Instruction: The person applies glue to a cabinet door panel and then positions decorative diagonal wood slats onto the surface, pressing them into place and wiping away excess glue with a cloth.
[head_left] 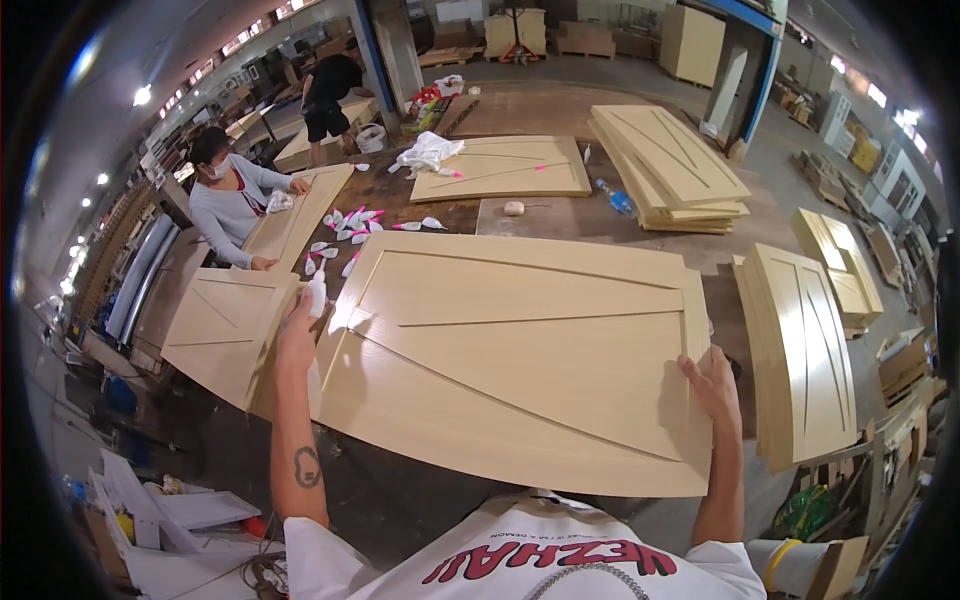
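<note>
In the head view, the wide cream panel (520,385) lies flat at the near side of the worktop (378,188), and its right edge is clamped in the grip of the right hand (714,385), thumb on top. The grip of the left hand (296,335) is closed around a small white bottle (318,294) at the panel's left edge. Were that bottle squeezed or tipped, its contents could be spilled on the panel; with only one edge firmly held, the panel could be swung askew and its corner knocked against the neighbouring panel (222,320). Loose bottles (357,226) with pink tips are scattered beyond and could be pushed over. The dark, stained worktop is shared with a white cloth (428,152), a clear bottle (614,198) and a panel stack (672,165). A masked co-worker (228,205) is seen leftward; pillars and stacked boards are spread through the workshop.
</note>
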